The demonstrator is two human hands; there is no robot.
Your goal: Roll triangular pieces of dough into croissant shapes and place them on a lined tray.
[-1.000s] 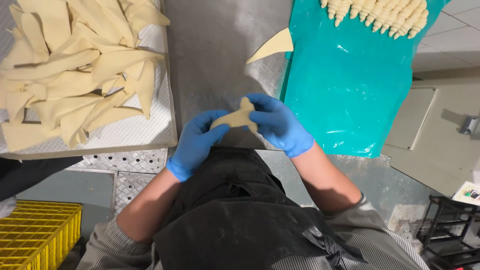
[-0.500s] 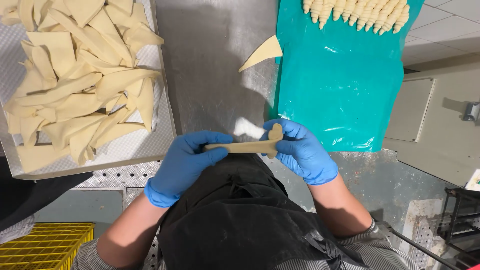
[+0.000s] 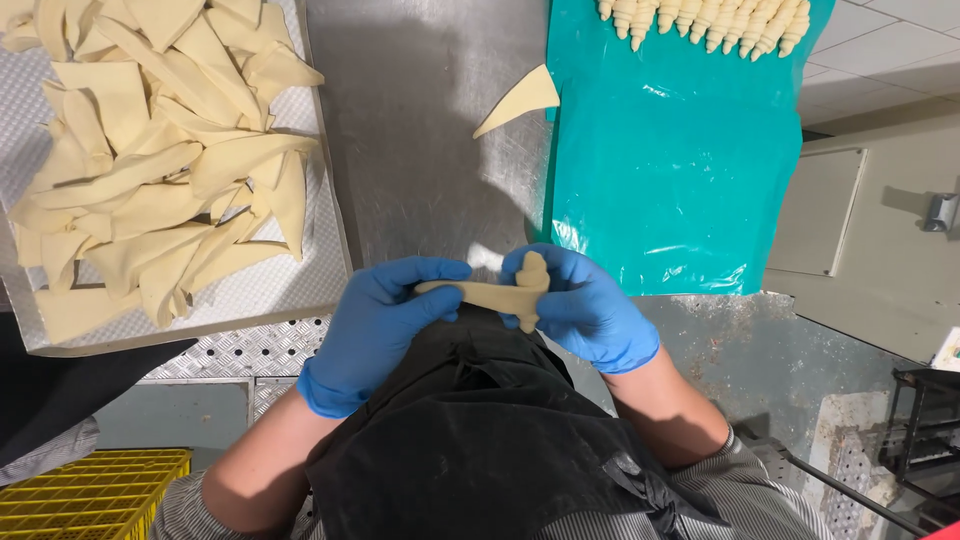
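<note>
A: What are the fingers doing?

B: The left hand, in a blue glove, is pinching the narrow tip of a dough strip between thumb and fingertips. The right hand, gloved alike, is closing its fingers around the wide end, which is sticking up and down past the knuckles. Both hands are clamped on the dough, which is hanging in the air between them, just above the near edge of the steel table and close to the person's black apron.

A: Which step does this appear to be?

B: Judging by the taut, thin shape, the strip is being stretched lengthwise. No coil is showing yet, so rolling looks not yet begun.

A: What would the next move call for?

B: Probably an even, gentle pull, since thin dough could tear near the tip, and then a flat bare patch of steel for laying it down.

A: What is lying farther out?

B: To the left, a tray is holding a heap of cut dough triangles. Ahead, a single triangle is lying on the steel, its wide end touching the teal sheet. At that sheet's far edge, a row of rolled pieces is sitting side by side. A yellow crate is standing below, at lower left.
</note>
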